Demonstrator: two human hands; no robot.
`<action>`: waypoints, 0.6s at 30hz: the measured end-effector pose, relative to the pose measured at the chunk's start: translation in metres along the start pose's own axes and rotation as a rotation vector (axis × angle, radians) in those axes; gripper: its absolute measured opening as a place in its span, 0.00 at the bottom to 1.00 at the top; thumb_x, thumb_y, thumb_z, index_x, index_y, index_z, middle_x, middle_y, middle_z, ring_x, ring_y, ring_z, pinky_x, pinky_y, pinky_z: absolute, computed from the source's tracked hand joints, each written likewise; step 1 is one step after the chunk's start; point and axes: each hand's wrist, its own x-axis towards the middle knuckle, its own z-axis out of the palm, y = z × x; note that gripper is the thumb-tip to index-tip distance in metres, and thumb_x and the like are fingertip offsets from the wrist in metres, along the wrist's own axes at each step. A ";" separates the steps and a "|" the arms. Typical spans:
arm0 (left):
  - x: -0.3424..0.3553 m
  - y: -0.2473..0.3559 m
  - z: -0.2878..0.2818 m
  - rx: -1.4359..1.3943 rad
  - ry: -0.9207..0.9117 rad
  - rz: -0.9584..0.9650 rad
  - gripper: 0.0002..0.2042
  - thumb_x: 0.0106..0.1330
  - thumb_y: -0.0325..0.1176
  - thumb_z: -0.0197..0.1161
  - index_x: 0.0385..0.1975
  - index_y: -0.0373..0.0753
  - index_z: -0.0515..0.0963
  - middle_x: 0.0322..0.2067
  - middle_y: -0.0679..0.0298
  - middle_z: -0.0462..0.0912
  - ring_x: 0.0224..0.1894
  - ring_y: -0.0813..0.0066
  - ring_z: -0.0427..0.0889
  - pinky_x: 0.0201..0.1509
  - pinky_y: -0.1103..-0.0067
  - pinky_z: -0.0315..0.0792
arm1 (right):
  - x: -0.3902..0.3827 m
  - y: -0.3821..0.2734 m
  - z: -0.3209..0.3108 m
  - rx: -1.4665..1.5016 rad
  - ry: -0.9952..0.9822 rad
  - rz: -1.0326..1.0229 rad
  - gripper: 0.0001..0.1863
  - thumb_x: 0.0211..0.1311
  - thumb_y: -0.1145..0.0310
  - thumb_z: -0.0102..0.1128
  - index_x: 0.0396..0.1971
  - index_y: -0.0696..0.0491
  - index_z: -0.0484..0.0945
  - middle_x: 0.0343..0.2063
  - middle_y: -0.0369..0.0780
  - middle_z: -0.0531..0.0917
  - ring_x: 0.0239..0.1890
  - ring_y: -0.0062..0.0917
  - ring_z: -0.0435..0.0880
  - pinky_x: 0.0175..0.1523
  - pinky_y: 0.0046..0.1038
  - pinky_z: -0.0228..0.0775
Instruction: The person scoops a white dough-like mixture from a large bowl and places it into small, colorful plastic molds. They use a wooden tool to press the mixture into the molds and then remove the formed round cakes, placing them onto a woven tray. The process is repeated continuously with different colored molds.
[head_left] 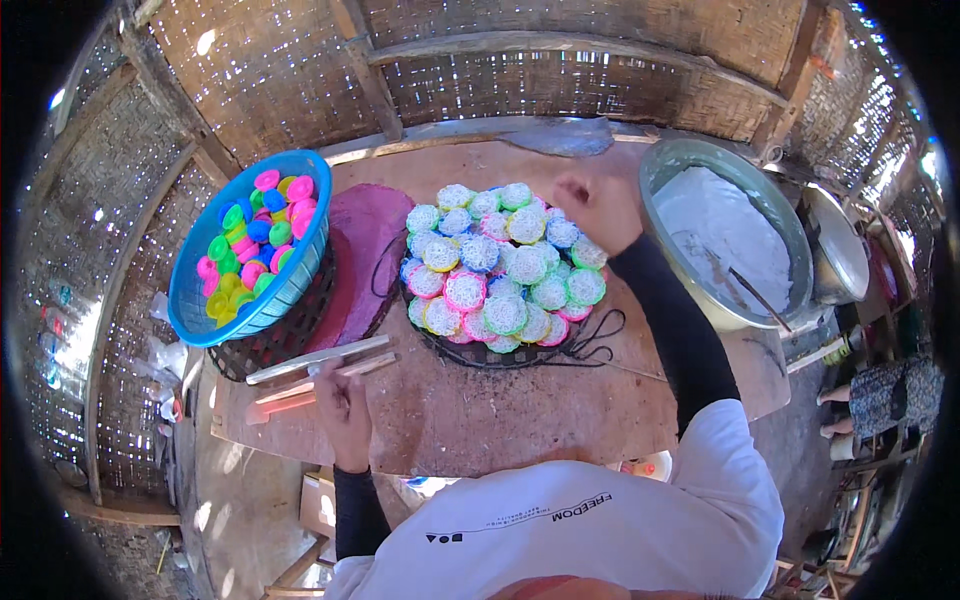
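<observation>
Across the middle of the table (430, 420), a crowded mound of white, lacy-topped rounds (505, 265) in pink, green, yellow and blue cups sits on a dark woven tray (480, 360), with loops of black cord (600, 345) trailing from its near right edge. At the mound's far right side, the right hand (604, 208) is raised with its fingers curled in; whether they close on anything, or touch the nearest rounds, I cannot tell. The left hand (342, 415) is near the table's front edge, fingers bent toward a pale wooden stick (318, 361) and an orange-ended stick (285, 402) lying just beyond and beside it; its fingertips are too small to make out, so I cannot tell whether they are together or apart. Farther left, a blue basket (292, 290) tilts toward the right, holding small bright cups (257, 235) in pink, green, yellow and blue, with a dark lattice tray (245, 355) below it. A pink sheet (365, 240) lies between the basket and the mound. On the right, a large greenish tub (720, 315) holds white powder (725, 230), and a dark stick (760, 297) leans across its near rim; just beside it is a silvery pot (842, 245). Behind everything rises a woven wall (620, 95) with wooden beams.
</observation>
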 end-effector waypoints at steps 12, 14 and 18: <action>-0.009 -0.020 -0.050 0.091 -0.221 0.060 0.10 0.60 0.27 0.59 0.40 0.34 0.72 0.24 0.64 0.67 0.25 0.77 0.67 0.28 0.80 0.62 | -0.080 -0.115 0.016 0.005 -0.804 -0.061 0.07 0.56 0.65 0.58 0.31 0.51 0.80 0.24 0.40 0.81 0.24 0.29 0.81 0.30 0.29 0.70; -0.015 -0.018 -0.052 0.122 -0.181 0.126 0.17 0.58 0.28 0.60 0.48 0.33 0.69 0.26 0.62 0.68 0.27 0.74 0.69 0.30 0.78 0.64 | -0.061 -0.130 0.029 0.023 -0.761 -0.141 0.07 0.55 0.65 0.59 0.31 0.51 0.80 0.24 0.40 0.82 0.24 0.28 0.81 0.30 0.28 0.70; -0.005 -0.022 -0.082 0.322 -0.270 0.239 0.25 0.55 0.30 0.63 0.53 0.34 0.67 0.30 0.58 0.70 0.32 0.67 0.71 0.34 0.73 0.66 | 0.007 -0.158 0.078 0.325 -0.572 -0.358 0.10 0.54 0.68 0.58 0.34 0.56 0.78 0.30 0.40 0.82 0.31 0.28 0.81 0.37 0.27 0.72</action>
